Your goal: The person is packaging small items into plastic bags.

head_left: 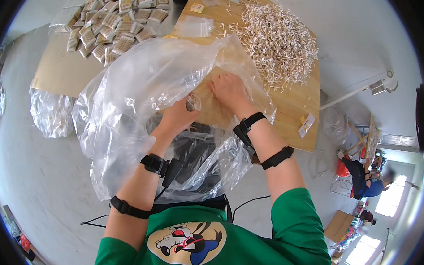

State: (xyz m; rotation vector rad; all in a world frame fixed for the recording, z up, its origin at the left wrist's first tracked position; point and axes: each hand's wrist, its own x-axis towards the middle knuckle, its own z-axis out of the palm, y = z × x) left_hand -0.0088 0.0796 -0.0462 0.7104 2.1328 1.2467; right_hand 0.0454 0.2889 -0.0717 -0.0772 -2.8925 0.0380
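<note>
A large clear plastic bag is spread out in front of me, over my lap and the near edge of the wooden table. My left hand is closed on the bag, with a bit of bunched film showing beside its fingers. Close by on the right, my right hand has its fingers curled in at the bag's edge, over the tabletop. Just beyond it lies a big heap of loose cotton swabs.
Many filled packs of cotton swabs are piled at the far left on a tan board. Small clear bags lie at the table's far side. A white lamp arm reaches in at right. Other people sit at the far right.
</note>
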